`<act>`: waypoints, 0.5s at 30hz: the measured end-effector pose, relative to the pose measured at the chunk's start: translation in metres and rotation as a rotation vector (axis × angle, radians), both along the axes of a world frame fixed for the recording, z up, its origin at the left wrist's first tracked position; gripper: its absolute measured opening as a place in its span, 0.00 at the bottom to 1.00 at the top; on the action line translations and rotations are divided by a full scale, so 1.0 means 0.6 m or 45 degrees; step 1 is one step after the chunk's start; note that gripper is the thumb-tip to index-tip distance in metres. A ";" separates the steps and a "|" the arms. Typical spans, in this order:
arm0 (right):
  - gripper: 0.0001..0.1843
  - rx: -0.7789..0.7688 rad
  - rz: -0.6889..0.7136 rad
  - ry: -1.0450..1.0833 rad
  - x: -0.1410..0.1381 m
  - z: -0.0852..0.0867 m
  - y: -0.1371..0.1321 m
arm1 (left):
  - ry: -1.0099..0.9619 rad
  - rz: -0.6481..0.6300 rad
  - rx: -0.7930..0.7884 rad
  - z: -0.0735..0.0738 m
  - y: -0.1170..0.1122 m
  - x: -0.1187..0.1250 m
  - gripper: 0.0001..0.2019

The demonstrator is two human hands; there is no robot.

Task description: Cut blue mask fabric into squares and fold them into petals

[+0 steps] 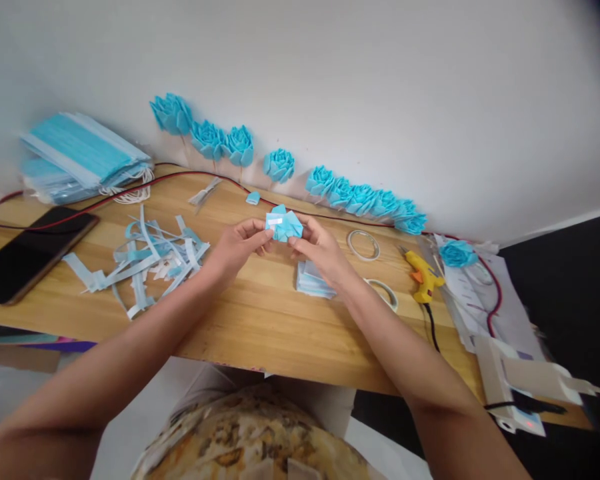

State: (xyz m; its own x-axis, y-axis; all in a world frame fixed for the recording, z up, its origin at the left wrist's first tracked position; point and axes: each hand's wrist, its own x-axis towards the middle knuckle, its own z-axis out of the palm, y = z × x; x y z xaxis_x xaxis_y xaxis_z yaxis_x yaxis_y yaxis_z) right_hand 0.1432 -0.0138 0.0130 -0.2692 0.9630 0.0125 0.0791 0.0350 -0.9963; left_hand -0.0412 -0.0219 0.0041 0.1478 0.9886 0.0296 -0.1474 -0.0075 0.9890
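Observation:
Between my two hands, above the middle of the wooden table (260, 327), is a small blue flower piece (286, 227) made of folded mask fabric, with a whitish patch at its left. My left hand (243, 243) pinches its left side between thumb and fingers. On the opposite side my right hand (321, 245) grips it the same way. Below my right hand lies a stack of pale blue fabric squares (313, 280), partly covered by the wrist. A small folded blue piece (253, 198) rests on the table just beyond my left hand.
Finished blue fabric flowers (281, 165) lean along the wall. Left are cut strips (150, 257), a phone (35, 253) and stacked masks (83, 157). Right are tape rolls (363, 245), a yellow glue gun (423, 277) and a power strip (510, 387). A red-black cable (200, 173) crosses the back.

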 end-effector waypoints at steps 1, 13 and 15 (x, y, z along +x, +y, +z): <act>0.27 0.036 -0.014 -0.019 0.000 -0.003 0.002 | 0.018 0.004 -0.004 -0.001 0.000 0.000 0.10; 0.20 0.241 -0.072 -0.298 0.044 -0.007 0.020 | -0.106 -0.015 -0.232 0.006 0.018 -0.029 0.09; 0.18 0.157 -0.082 -0.228 0.056 -0.002 0.023 | 0.225 -0.142 -0.075 0.008 0.020 -0.041 0.10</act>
